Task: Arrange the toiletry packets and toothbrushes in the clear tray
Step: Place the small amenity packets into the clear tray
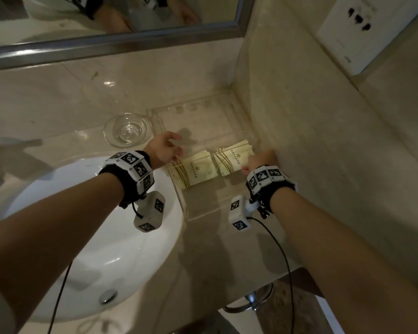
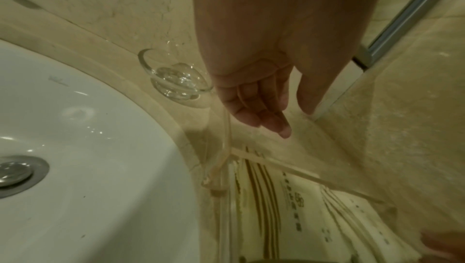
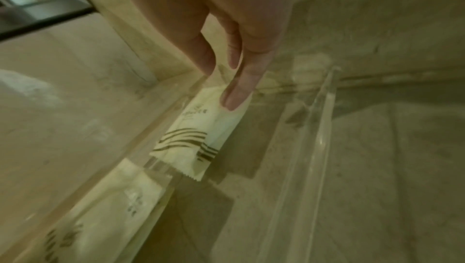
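**Two hands at the clear tray, packets partly hidden**

Both forearms fill the lower part of the head view, each with a wrist band of black-and-white markers. Left hand point(image 1: 164, 148) hovers over the left wall of the clear tray point(image 1: 198, 214); its fingers point(image 2: 273, 120) are relaxed and straight, holding nothing. Right hand point(image 1: 261, 160) is at the right side of the tray, close to the marble side wall point(image 1: 311, 131). In the right wrist view its fingers point(image 3: 237, 92) are stretched out and one fingertip presses on the right stack of packets point(image 1: 234, 157); the thumb is out of sight, so a pinch cannot be excluded.

The left stack of packets point(image 1: 193, 171) lies in the neighbouring compartment, just beside the right stack, with a clear divider between them. How many packets each stack has is hard to count, as they overlap. The printed text on them is too small to read. No toothbrush can be made out.

A glass dish point(image 1: 125, 130) stands on the table just left of the tray, behind the white sink point(image 1: 87, 237), which is cut off by the forearm. The tray's back part is nearly invisible against the marble.
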### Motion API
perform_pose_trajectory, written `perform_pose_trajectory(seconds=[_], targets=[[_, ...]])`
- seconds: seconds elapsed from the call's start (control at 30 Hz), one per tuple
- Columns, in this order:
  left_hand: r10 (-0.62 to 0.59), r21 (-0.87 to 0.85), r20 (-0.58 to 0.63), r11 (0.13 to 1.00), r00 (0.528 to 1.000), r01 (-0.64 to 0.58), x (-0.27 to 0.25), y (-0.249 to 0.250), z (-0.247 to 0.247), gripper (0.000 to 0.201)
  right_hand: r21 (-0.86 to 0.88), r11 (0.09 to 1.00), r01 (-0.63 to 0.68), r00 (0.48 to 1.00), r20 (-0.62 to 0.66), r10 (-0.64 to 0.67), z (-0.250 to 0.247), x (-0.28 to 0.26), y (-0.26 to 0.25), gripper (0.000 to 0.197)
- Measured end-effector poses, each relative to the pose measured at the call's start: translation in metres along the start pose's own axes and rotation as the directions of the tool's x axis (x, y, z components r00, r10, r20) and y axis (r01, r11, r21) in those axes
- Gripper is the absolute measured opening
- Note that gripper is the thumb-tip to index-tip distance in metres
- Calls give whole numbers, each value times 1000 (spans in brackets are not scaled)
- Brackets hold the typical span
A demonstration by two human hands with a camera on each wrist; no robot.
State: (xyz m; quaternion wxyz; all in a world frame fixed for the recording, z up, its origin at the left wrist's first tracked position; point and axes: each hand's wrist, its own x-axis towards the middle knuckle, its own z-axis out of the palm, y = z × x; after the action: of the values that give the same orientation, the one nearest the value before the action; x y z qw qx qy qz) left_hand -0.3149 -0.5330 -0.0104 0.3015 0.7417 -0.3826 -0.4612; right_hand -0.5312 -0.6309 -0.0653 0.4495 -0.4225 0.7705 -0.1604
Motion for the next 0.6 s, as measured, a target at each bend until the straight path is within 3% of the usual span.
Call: perform_pose_trajectory(seconds=[0.1,0.27,0.33,0.4,0.5,0.6], targets=[[26,7,1,1000,1000,-26,-4,3,-7,36,-37,999,8,989,-148,-13,-12,-32,-20,39],[106,-21,-58,994,993,-107,-25,11,-29,33,-17,966,257,957,-136,-257,-5,-89,-58,29],[129,-18,-101,991,986,-131,-37,11,-45,32,53,935,351,935,-70,-348,16,-110,-73,16],[135,-46,-139,989,981,-143,-51,7,-67,32,77,899,432,900,32,-435,37,-140,-90,15],[121,-90,-244,985,962,-146,-82,-8,-115,31,96,817,569,799,169,-576,75,-193,-115,21],[86,-110,-387,984,918,-139,-125,-33,-165,28,113,762,638,702,322,-636,128,-244,-131,14]])
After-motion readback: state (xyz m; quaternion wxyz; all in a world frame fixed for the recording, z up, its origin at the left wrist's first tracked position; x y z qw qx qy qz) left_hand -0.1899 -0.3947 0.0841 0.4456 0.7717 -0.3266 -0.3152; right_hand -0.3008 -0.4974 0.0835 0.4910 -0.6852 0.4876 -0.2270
